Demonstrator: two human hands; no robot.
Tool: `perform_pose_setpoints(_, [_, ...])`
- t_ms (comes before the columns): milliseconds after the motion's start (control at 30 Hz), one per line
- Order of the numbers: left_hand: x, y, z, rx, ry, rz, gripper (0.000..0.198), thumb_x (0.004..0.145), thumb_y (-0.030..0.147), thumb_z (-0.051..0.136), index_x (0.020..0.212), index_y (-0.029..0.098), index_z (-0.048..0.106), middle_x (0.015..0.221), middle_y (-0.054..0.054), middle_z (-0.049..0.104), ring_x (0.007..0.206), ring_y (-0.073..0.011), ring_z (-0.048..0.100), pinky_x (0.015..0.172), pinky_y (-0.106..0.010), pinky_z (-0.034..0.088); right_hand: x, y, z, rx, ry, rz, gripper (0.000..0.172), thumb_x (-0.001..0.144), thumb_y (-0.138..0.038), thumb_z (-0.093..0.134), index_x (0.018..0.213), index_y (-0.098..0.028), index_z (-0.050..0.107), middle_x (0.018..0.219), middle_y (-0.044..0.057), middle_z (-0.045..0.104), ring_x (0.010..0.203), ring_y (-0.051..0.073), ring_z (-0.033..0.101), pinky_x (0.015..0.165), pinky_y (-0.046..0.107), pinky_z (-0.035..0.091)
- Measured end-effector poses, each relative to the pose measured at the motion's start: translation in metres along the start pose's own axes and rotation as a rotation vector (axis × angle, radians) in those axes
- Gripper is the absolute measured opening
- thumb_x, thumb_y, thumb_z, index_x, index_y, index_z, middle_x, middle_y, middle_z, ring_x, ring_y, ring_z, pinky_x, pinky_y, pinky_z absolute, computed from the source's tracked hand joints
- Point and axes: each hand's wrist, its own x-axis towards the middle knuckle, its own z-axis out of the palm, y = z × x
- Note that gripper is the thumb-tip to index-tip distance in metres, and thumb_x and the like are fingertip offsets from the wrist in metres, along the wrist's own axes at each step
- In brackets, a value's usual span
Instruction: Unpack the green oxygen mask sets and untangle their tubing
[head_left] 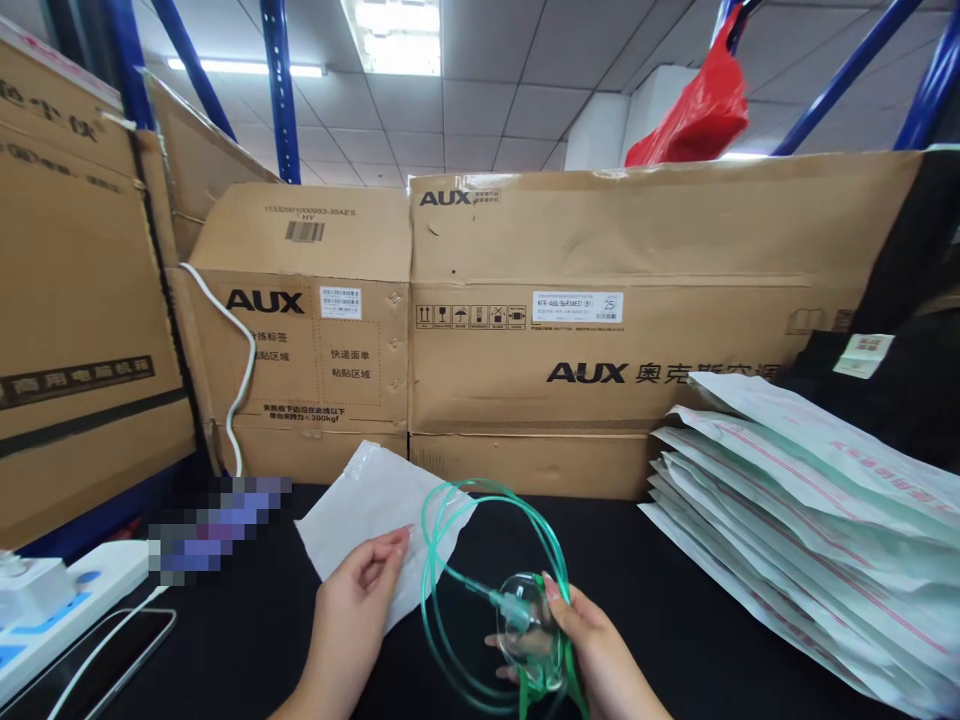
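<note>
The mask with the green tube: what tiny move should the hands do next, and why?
Probably the left hand should pinch open the flat white pouch it rests on, because the right hand holds the clear mask, and the green tube loops loose over that pouch.

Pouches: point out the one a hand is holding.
The lone pouch at centre, pinched by the left hand; the other pouches lie stacked at the right, untouched.

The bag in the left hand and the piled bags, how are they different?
The single bag is alone, held by the left hand; the piled bags overlap in a stack, untouched. The piled bags show red lines and green tint; the single bag looks plain white. Both are flat, pale pouches.
</note>
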Motion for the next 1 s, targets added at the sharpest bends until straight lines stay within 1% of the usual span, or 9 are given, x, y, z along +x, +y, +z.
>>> perform_pose_setpoints(67, [-0.003, 0.003, 0.001, 0.120, -0.015, 0.194, 0.018, 0.071, 0.039, 0.063, 0.066, 0.022, 0.065, 0.106, -0.008, 0.067, 0.105, -0.0259, 0.057, 0.091, -0.035, 0.043, -0.002, 0.007, 0.001, -0.032, -0.007, 0.034, 0.051, 0.055, -0.050, 0.075, 0.080, -0.019, 0.043, 0.065, 0.001, 0.060, 0.067, 0.037, 0.067, 0.055, 0.045, 0.054])
perform_pose_setpoints(133, [-0.004, 0.004, 0.001, 0.181, -0.025, 0.242, 0.019, 0.073, 0.038, 0.060, 0.063, 0.022, 0.062, 0.106, -0.008, 0.066, 0.105, -0.0255, 0.057, 0.091, -0.035, 0.043, -0.001, 0.010, 0.000, -0.077, -0.016, 0.057, 0.054, 0.055, -0.054, 0.073, 0.081, -0.020, 0.041, 0.063, -0.001, 0.057, 0.060, 0.036, 0.066, 0.047, 0.042, 0.053])
perform_pose_setpoints(233, [0.002, 0.001, -0.001, 0.045, 0.017, 0.071, 0.027, 0.071, 0.043, 0.061, 0.057, 0.020, 0.057, 0.098, -0.009, 0.069, 0.101, -0.0262, 0.059, 0.090, -0.036, 0.043, 0.003, 0.013, -0.003, -0.145, -0.005, 0.043, 0.056, 0.055, -0.060, 0.070, 0.080, -0.020, 0.039, 0.063, -0.002, 0.055, 0.052, 0.033, 0.065, 0.041, 0.038, 0.051])
perform_pose_setpoints(333, [0.010, -0.004, -0.004, -0.119, 0.081, -0.109, 0.031, 0.063, 0.047, 0.067, 0.057, 0.018, 0.057, 0.085, -0.008, 0.071, 0.094, -0.0280, 0.062, 0.082, -0.035, 0.047, 0.009, 0.016, -0.008, -0.206, 0.005, 0.023, 0.055, 0.057, -0.063, 0.066, 0.079, -0.020, 0.038, 0.065, -0.001, 0.055, 0.051, 0.029, 0.066, 0.040, 0.034, 0.050])
perform_pose_setpoints(433, [0.014, -0.007, -0.006, -0.234, 0.127, -0.193, 0.033, 0.058, 0.046, 0.071, 0.056, 0.017, 0.057, 0.082, -0.007, 0.071, 0.090, -0.0254, 0.063, 0.074, -0.030, 0.049, 0.011, 0.021, -0.011, -0.247, -0.003, 0.014, 0.059, 0.053, -0.067, 0.065, 0.076, -0.020, 0.037, 0.062, -0.003, 0.054, 0.048, 0.026, 0.065, 0.041, 0.031, 0.049])
perform_pose_setpoints(533, [0.017, -0.008, -0.004, -0.285, 0.180, -0.194, 0.035, 0.054, 0.048, 0.073, 0.054, 0.018, 0.054, 0.073, -0.004, 0.070, 0.081, -0.0210, 0.065, 0.069, -0.026, 0.050, 0.007, 0.025, -0.009, -0.243, -0.015, -0.006, 0.060, 0.054, -0.069, 0.064, 0.078, -0.020, 0.038, 0.065, -0.003, 0.055, 0.047, 0.024, 0.065, 0.043, 0.031, 0.050])
perform_pose_setpoints(667, [0.020, -0.015, -0.001, -0.257, 0.195, -0.166, 0.040, 0.054, 0.054, 0.071, 0.054, 0.020, 0.050, 0.055, 0.000, 0.063, 0.067, -0.0200, 0.065, 0.065, -0.029, 0.051, -0.008, 0.022, 0.002, -0.179, 0.039, -0.084, 0.057, 0.059, -0.066, 0.063, 0.085, -0.022, 0.039, 0.071, -0.002, 0.058, 0.057, 0.027, 0.067, 0.048, 0.035, 0.052])
perform_pose_setpoints(800, [0.022, -0.028, 0.003, -0.219, 0.178, -0.128, 0.044, 0.053, 0.059, 0.068, 0.055, 0.021, 0.046, 0.056, -0.001, 0.063, 0.073, -0.0233, 0.066, 0.067, -0.032, 0.051, -0.014, 0.012, 0.008, -0.090, 0.099, -0.168, 0.058, 0.059, -0.063, 0.066, 0.090, -0.022, 0.040, 0.077, 0.000, 0.059, 0.062, 0.028, 0.067, 0.053, 0.038, 0.054])
perform_pose_setpoints(1000, [0.017, -0.030, 0.003, -0.110, 0.171, -0.071, 0.037, 0.069, 0.055, 0.059, 0.062, 0.021, 0.047, 0.066, -0.003, 0.067, 0.089, -0.0256, 0.065, 0.074, -0.033, 0.049, 0.005, 0.021, -0.008, -0.214, -0.028, -0.016, 0.054, 0.061, -0.066, 0.061, 0.080, -0.021, 0.038, 0.064, -0.004, 0.052, 0.042, 0.021, 0.062, 0.039, 0.028, 0.045])
